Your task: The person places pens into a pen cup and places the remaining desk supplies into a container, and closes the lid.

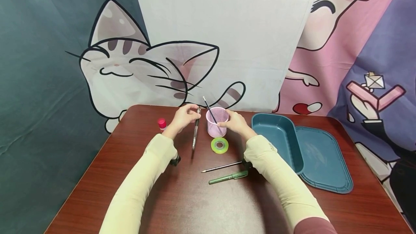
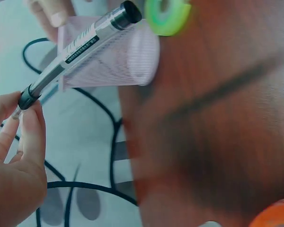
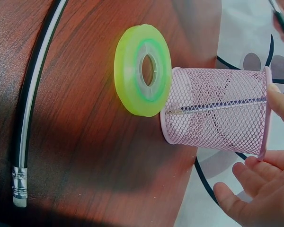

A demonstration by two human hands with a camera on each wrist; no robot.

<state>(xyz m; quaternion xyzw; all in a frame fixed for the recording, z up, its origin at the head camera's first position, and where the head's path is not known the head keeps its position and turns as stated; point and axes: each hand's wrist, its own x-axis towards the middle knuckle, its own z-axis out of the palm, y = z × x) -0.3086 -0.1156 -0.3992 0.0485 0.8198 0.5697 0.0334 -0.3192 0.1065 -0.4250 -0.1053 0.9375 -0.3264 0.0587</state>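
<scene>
My left hand (image 1: 186, 117) pinches a gel pen (image 2: 61, 66) near one end between thumb and fingers. The pen has a clear barrel and a black cap at its lower end, and hangs nearly upright above the table, left of the pink mesh pencil cup (image 1: 217, 127). My right hand (image 1: 235, 122) holds the cup at its right side, thumb and fingers on the rim. Inside the cup leans a dark pencil (image 1: 210, 110), eraser end up; its lower part shows through the mesh (image 3: 213, 106). A yellow-green tape roll (image 1: 219, 145) lies just in front of the cup.
A striped pencil (image 1: 222, 167) and a green pen (image 1: 227, 177) lie on the table near my right wrist. A red-capped glue stick (image 1: 162, 123) stands behind my left wrist. To the right are a blue tray (image 1: 294, 143) and its flat lid (image 1: 325, 158).
</scene>
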